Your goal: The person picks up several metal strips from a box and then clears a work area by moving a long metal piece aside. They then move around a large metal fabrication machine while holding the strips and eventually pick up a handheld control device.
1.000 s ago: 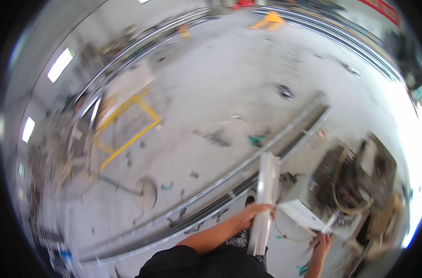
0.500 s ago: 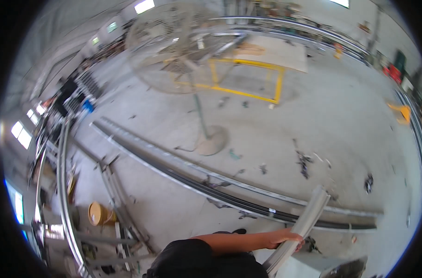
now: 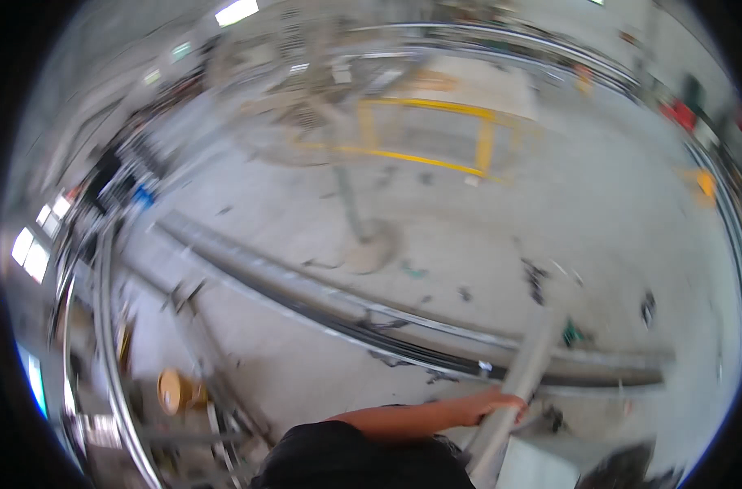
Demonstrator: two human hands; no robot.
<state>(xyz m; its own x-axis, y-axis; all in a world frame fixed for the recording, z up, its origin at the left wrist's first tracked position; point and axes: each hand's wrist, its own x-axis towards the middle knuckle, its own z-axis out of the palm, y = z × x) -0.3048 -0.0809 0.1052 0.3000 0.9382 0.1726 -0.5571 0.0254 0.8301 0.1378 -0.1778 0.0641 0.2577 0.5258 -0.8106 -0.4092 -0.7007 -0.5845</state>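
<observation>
Lower right of centre, my left hand (image 3: 495,406) is closed around a long pale grey metal profile (image 3: 524,365). My bare forearm reaches across to it from a black sleeve. The profile slants up and away, its far end above the long bars on the floor, and its near end runs out past the lower edge. My right hand is out of the picture. Beyond the grip, dark strips (image 3: 322,319) lie between long metal rails (image 3: 273,267) on the floor. Motion blurs much of the picture.
A large fan (image 3: 351,204) on a round base stands beyond the rails. Behind it is a yellow frame table (image 3: 424,159) with a pale board (image 3: 485,81). A yellow bucket (image 3: 175,393) and metal bars (image 3: 109,326) are at left. Scraps (image 3: 535,277) litter the floor.
The profile's far end has swung a little to the left and up, with my left hand still around it. The whole view has shifted slightly and become more blurred.
</observation>
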